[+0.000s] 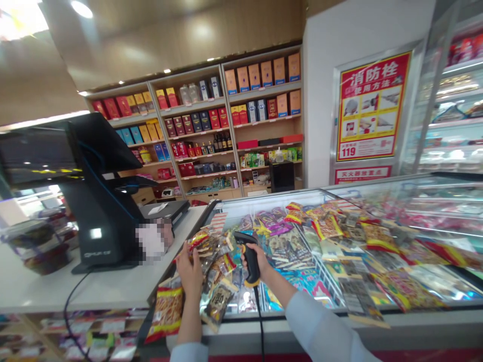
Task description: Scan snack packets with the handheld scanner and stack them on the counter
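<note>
Black plastic barcode scanner [245,240] sits inside the right hand [263,260], which is closed firmly, and its fingers [244,257] wrap around the grip. The long axis of the scanner goes nearly upright, with the head on top leaning a little to the left, toward the packets, and a yellow collar at the bottom, where a black cable [259,322] hangs down. The left hand [189,271] is also mostly closed and holds the top of a bunch of snack packets [216,281], which hang down just beside the scanner, but I cannot tell if they touch it. Both hands are above the near left corner of a glass-topped freezer [271,195] filled with colourful packets. Left of the hands is the white counter [94,289], with a black POS terminal [101,236] on it and a pixelated object [153,242] near its right edge. Farther back stand wooden shelves [196,125] with boxes and bottles
</note>
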Available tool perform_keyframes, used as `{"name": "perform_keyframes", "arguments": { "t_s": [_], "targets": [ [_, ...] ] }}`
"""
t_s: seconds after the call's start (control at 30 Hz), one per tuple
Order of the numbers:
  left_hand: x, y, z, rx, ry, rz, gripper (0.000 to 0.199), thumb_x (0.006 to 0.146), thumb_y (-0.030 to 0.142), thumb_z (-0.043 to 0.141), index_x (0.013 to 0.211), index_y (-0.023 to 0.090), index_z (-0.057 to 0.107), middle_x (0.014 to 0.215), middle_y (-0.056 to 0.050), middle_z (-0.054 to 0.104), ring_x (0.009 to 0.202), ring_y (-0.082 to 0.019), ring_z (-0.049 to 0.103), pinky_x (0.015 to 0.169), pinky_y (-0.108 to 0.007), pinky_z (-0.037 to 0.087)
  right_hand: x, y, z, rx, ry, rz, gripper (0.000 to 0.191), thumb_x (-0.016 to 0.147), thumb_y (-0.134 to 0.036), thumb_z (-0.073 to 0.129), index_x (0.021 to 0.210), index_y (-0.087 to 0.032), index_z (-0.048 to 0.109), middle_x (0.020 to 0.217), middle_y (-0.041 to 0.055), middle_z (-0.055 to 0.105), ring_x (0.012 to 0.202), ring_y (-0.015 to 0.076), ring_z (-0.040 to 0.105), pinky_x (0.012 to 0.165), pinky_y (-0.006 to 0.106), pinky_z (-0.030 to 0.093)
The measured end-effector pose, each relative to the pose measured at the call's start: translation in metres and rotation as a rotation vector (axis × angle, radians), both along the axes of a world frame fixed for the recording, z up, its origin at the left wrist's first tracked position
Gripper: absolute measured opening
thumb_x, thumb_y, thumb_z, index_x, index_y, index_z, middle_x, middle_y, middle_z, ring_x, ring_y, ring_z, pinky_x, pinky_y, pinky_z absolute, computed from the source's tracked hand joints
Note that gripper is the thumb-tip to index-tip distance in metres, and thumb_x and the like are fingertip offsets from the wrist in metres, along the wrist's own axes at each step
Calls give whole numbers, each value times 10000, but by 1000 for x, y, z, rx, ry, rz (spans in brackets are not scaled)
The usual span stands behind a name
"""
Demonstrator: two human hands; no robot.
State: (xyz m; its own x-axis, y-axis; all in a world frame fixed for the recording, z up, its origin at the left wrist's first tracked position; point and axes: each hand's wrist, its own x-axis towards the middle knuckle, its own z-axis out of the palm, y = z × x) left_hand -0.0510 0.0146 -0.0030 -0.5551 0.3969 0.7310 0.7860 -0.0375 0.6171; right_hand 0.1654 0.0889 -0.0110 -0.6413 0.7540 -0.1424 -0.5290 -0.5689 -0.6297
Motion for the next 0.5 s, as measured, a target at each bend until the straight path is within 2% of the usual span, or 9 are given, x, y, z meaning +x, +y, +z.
{"name": "perform_keyframes", "arguments": {
  "t_s": [0.3,0.4,0.5],
  "targets": [
    [-3,3,0,1,-134,-2,539,895,476,354,1290,156,534,1263,-128,590,1198,-244,511,1068,-408,340,4,-10,11,-25,3,-11,231,770,-382,516,719,-162,565,504,-3,545,404,108,471,399,209,350],
    [-2,0,8,-25,-200,-8,543,894,484,356,1280,149,540,1282,-137,575,1213,-263,499,1052,-416,356,7,-14,23,-18,-4,-10,245,775,-396,521,715,-162,562,502,-7,538,396,105,460,401,213,357],
    [3,-3,23,-27,-228,-16,557,890,495,366,1302,150,516,1312,-144,551,1227,-274,491,1056,-429,351,15,-17,40,34,1,0,265,792,-396,487,701,-158,562,499,-2,539,393,104,458,401,213,364]
  ]
}}
